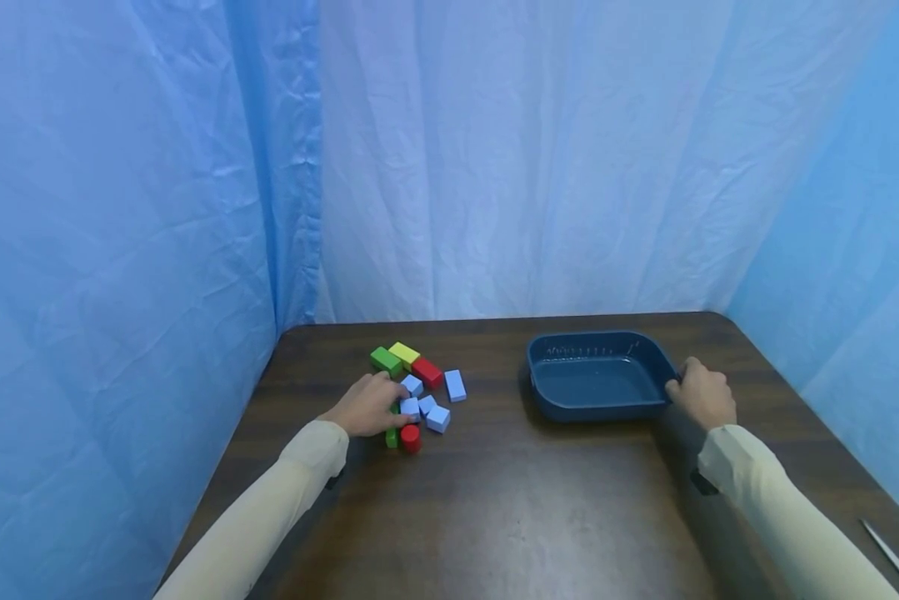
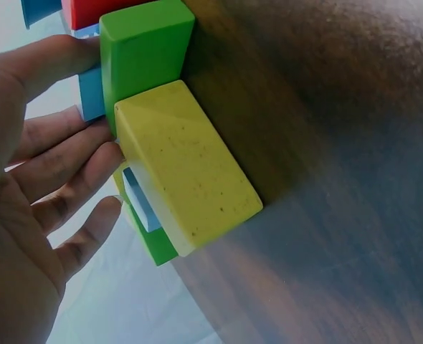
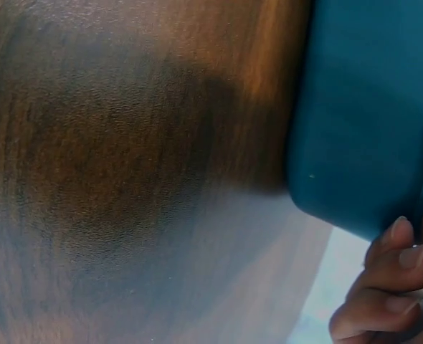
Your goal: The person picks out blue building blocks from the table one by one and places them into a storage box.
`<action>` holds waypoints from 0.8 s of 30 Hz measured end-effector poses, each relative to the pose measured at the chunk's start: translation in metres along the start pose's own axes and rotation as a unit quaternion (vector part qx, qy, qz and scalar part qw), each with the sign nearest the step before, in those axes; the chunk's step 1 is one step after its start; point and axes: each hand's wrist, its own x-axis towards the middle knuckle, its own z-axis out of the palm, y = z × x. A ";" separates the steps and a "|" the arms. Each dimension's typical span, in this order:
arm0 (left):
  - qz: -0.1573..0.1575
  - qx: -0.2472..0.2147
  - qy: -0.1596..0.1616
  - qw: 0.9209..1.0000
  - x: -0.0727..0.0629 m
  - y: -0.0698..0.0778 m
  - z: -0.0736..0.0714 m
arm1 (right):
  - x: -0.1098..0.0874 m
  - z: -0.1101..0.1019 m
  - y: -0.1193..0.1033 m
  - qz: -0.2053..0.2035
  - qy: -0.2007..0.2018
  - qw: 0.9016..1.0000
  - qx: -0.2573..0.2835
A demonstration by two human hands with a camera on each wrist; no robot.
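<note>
At the left of the table lies a cluster of toy blocks. My left hand (image 1: pixel 371 406) is among them, its thumb and index finger on either side of a blue block (image 1: pixel 410 408). In the left wrist view, a green block (image 2: pixel 147 54) and a yellow block (image 2: pixel 190 168) stand nearest the camera and partly hide the blue one. A red cylinder (image 1: pixel 411 438) sits just in front of the thumb. Over at the right, my right hand (image 1: pixel 704 396) grips the right end of a dark blue baking dish (image 1: pixel 602 412), fingers curled at its rim. No blocks lie inside the dish.
Behind the left hand are a green block (image 1: pixel 386 361), a yellow block (image 1: pixel 405 355) and a red block (image 1: pixel 427 372). Loose blue blocks, one of them flat (image 1: pixel 455 385), lie to its right. A thin pale object (image 1: pixel 893 557) is at the lower right. Curtains (image 1: pixel 509 167) surround the table.
</note>
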 end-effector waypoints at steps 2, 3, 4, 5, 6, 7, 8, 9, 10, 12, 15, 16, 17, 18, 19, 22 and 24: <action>0.002 -0.013 0.005 1.000 -0.001 -0.002 0.000 | -0.001 0.000 0.000 0.001 0.003 1.000 -0.001; 0.004 -0.020 0.008 1.000 -0.001 -0.003 0.000 | -0.001 0.001 -0.001 -0.001 0.004 1.000 -0.002; 0.006 -0.023 0.012 1.000 -0.002 -0.004 -0.001 | -0.001 0.001 -0.001 -0.005 0.005 1.000 -0.005; 0.006 -0.027 0.017 0.999 -0.003 -0.005 -0.001 | -0.001 0.002 -0.002 -0.009 0.006 1.000 -0.007; 0.008 -0.029 0.024 0.999 -0.004 -0.006 -0.002 | -0.001 0.002 -0.002 -0.015 0.008 1.000 -0.008; 0.009 -0.030 0.031 0.999 -0.005 -0.007 -0.002 | -0.001 0.003 -0.003 -0.021 0.010 1.000 -0.009; 0.008 -0.030 0.038 0.999 -0.006 -0.008 -0.003 | 0.000 0.003 -0.004 -0.027 0.012 1.000 -0.009; 0.008 -0.029 0.045 0.999 -0.006 -0.009 -0.003 | 0.000 0.004 -0.004 -0.031 0.014 0.999 -0.008; 0.009 -0.028 0.052 0.998 -0.007 -0.009 -0.005 | 0.000 0.004 -0.005 -0.032 0.016 0.999 -0.007; 0.012 -0.031 0.062 0.998 -0.007 -0.008 -0.006 | 0.000 0.004 -0.004 -0.034 0.019 0.999 -0.002; 0.011 -0.041 0.069 0.997 -0.007 -0.005 -0.010 | -0.001 0.004 -0.001 -0.032 0.024 0.999 0.003; 0.011 -0.046 0.069 0.996 -0.007 -0.004 -0.011 | -0.002 0.003 0.000 -0.032 0.024 0.999 0.004; 0.009 -0.051 0.070 0.996 -0.006 -0.003 -0.012 | -0.002 0.003 0.001 -0.032 0.025 0.999 0.006; 0.007 -0.055 0.070 0.996 -0.006 -0.002 -0.012 | -0.002 0.004 0.002 -0.030 0.026 0.999 0.007; 0.006 -0.058 0.070 0.996 -0.006 -0.002 -0.013 | -0.002 0.004 0.002 -0.029 0.028 0.999 0.008; 0.004 -0.063 0.071 0.996 -0.005 -0.001 -0.014 | -0.004 0.005 0.002 -0.022 0.028 0.999 0.009; 0.004 -0.062 0.074 0.995 -0.004 0.000 -0.014 | -0.005 0.005 0.002 -0.017 0.025 1.000 0.009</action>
